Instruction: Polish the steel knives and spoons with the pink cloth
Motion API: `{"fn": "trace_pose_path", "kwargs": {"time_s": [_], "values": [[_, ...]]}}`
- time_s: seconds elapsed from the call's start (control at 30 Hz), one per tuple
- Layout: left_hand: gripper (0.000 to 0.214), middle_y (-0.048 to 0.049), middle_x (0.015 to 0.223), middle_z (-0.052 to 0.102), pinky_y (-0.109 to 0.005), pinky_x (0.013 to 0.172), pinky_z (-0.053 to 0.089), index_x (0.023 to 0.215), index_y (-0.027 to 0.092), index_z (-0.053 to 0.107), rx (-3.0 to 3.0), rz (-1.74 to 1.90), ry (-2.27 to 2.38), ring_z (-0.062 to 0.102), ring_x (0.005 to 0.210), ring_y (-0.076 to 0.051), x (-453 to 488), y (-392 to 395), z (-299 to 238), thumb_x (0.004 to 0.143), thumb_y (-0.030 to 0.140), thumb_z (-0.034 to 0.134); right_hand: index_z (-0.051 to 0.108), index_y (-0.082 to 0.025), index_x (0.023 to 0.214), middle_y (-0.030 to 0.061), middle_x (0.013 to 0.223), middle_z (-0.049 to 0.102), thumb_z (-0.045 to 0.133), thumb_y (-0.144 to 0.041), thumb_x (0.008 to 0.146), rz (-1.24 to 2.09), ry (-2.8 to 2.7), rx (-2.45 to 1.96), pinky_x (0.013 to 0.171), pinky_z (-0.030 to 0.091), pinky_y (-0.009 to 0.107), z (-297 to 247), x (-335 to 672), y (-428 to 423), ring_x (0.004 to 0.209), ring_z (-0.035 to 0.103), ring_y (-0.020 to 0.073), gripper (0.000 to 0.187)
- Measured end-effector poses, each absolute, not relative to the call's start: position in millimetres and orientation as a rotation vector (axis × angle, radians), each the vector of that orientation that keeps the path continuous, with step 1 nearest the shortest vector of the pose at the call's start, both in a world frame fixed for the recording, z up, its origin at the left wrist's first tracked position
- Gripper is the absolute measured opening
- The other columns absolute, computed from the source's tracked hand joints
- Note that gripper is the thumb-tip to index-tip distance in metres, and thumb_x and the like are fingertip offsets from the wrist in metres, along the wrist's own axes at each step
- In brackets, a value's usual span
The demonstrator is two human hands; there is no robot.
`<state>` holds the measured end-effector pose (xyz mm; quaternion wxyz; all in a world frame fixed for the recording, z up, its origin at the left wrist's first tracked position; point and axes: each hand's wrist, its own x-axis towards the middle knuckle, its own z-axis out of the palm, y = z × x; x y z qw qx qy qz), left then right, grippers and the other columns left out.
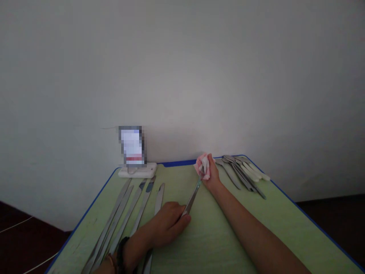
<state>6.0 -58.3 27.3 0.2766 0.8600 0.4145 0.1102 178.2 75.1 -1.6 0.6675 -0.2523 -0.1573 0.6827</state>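
Note:
My left hand [171, 224] is closed around the handle of a piece of metal cutlery [191, 201], which slants up and away over the table. Its far end goes into a crumpled pink and white cloth [203, 166], so its kind is mostly hidden. Gripped around that end, the cloth is in my right hand [212, 175], with the thumb up. Left of my left hand lies a row of several metal table knives [125, 211], partly covered by my wrist. One more knife [159, 198] lies just beyond my left forearm.
Past my right hand, a heap of metal cutlery [239, 171] includes pieces with white handles [251, 171]. A blurred-out phone [132, 146] stands on a white base [137, 171] at the back left. The green table [216, 243] has a blue edge and meets a pale wall [182, 76].

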Motion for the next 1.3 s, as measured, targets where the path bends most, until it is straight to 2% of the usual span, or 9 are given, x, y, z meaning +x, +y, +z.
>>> {"fn": "trace_pose_path", "kwargs": {"time_s": [0.1,0.2,0.37,0.63,0.87,0.93,1.0,1.1,1.3], "values": [[0.038,0.0008,0.063,0.043,-0.03,0.071,0.038,0.062,0.021,0.036,2.221,0.345,1.103,0.046,0.064,-0.016,4.7,-58.4,27.9,0.091,0.04,0.021,0.055,-0.021,0.072,-0.0051,0.055,0.064,0.063,-0.039,0.08,1.555,-0.277,-0.577,0.042,0.049,0.018,-1.6,178.2,76.0,0.045,0.06,0.0091,0.022],[0.041,0.0028,0.055,0.042,-0.026,0.062,0.037,0.06,0.021,0.037,2.068,0.456,1.063,0.043,0.055,-0.014,3.5,-56.2,22.9,0.093,0.041,0.022,0.055,-0.02,0.072,-0.0044,0.056,0.064,0.062,-0.035,0.081,1.562,-0.233,-0.593,0.046,0.051,0.019,0.0,177.7,75.8,0.048,0.061,0.0099,0.019],[0.041,0.0046,0.052,0.041,-0.023,0.049,0.03,0.061,0.021,0.039,1.827,0.631,1.054,0.037,0.048,-0.011,-0.1,-53.2,11.2,0.093,0.044,0.027,0.055,-0.02,0.068,-0.0043,0.055,0.061,0.066,-0.036,0.077,1.621,-0.381,-0.54,0.045,0.047,0.02,3.5,175.5,74.8,0.047,0.057,0.01,0.021],[0.037,0.0034,0.055,0.043,-0.024,0.058,0.033,0.061,0.02,0.041,1.845,0.783,1.165,0.043,0.055,-0.013,-1.1,-50.3,14.0,0.091,0.04,0.03,0.059,-0.017,0.067,-0.0018,0.055,0.059,0.066,-0.048,0.073,1.703,-0.85,-0.63,0.045,0.042,0.02,4.1,162.4,66.1,0.045,0.05,0.0088,0.032],[0.034,0.0024,0.058,0.048,-0.025,0.057,0.033,0.066,0.02,0.044,1.86,0.676,1.232,0.046,0.056,-0.014,4.1,-46.5,17.8,0.091,0.039,0.033,0.061,-0.015,0.066,0.001,0.052,0.061,0.063,-0.055,0.074,1.698,-1.044,-0.794,0.049,0.047,0.026,3.0,158.6,60.9,0.044,0.053,0.0113,0.041],[0.031,0.0027,0.057,0.05,-0.024,0.058,0.035,0.072,0.02,0.048,1.826,0.683,1.201,0.048,0.056,-0.014,4.8,-46.0,17.3,0.093,0.037,0.031,0.06,-0.015,0.064,0.0004,0.051,0.06,0.065,-0.056,0.071,1.675,-1.03,-0.805,0.048,0.046,0.025,4.3,158.7,60.5,0.044,0.052,0.011,0.042],[0.028,0.0033,0.058,0.052,-0.024,0.058,0.036,0.087,0.018,0.052,1.769,0.706,1.157,0.048,0.055,-0.014,5.1,-45.2,16.4,0.094,0.033,0.029,0.06,-0.015,0.063,0.0003,0.051,0.06,0.066,-0.057,0.07,1.653,-1.006,-0.83,0.048,0.045,0.024,5.0,158.7,60.9,0.044,0.052,0.0108,0.044],[0.029,0.0031,0.064,0.055,-0.024,0.057,0.035,0.107,0.015,0.049,1.712,0.728,1.152,0.047,0.055,-0.013,5.6,-43.9,15.1,0.095,0.031,0.029,0.061,-0.014,0.064,0.0013,0.054,0.062,0.066,-0.058,0.069,1.653,-0.963,-0.86,0.049,0.046,0.024,4.7,158.6,62.4,0.047,0.054,0.0117,0.044],[0.033,0.0051,0.064,0.048,-0.024,0.056,0.032,0.119,0.014,0.043,1.629,0.774,1.183,0.043,0.056,-0.013,7.3,-41.6,13.4,0.092,0.033,0.036,0.06,-0.014,0.06,0.0,0.05,0.06,0.065,-0.058,0.069,1.588,-0.981,-0.892,0.047,0.042,0.022,0.8,160.6,66.5,0.044,0.051,0.0099,0.045]]}}
